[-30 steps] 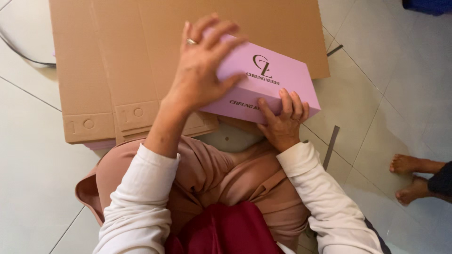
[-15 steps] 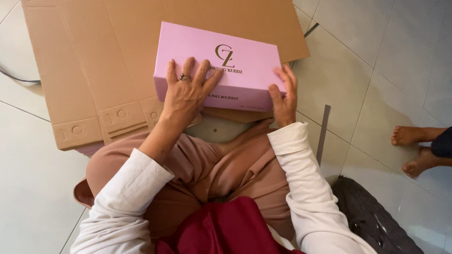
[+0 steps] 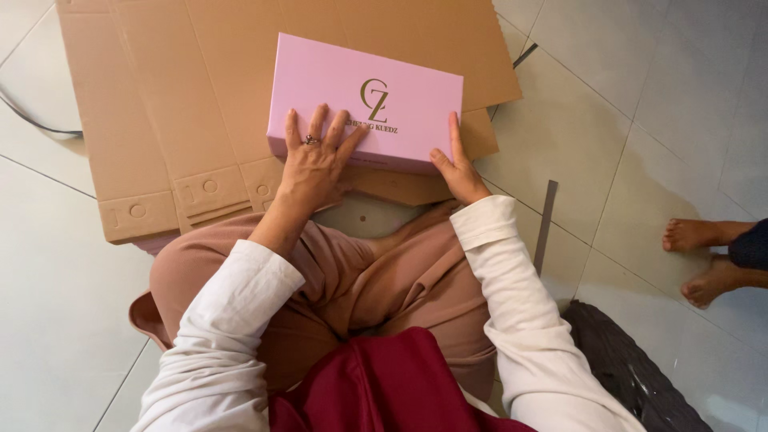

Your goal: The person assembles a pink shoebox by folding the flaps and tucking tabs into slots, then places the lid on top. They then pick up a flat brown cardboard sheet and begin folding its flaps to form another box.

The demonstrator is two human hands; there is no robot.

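A flat pink box (image 3: pixel 364 100) with gold lettering on its lid lies on a flattened brown cardboard sheet (image 3: pixel 168 88) spread on the tiled floor. My left hand (image 3: pixel 314 160), with a ring on one finger, rests palm down on the box's near left edge, fingers spread over the lid. My right hand (image 3: pixel 458 164) presses against the box's near right corner, fingers along its side. I sit cross-legged in pink trousers and white sleeves, right behind the box.
Another person's bare feet (image 3: pixel 704 256) stand on the tiles at the right. A thin dark strip (image 3: pixel 546 224) lies on the floor beside my right arm. A black woven object (image 3: pixel 632 376) sits at lower right. A dark cable (image 3: pixel 32 120) curves at far left.
The box was tilted up in my hands a second ago; it now lies flat on the cardboard, with both hands at its near edge.
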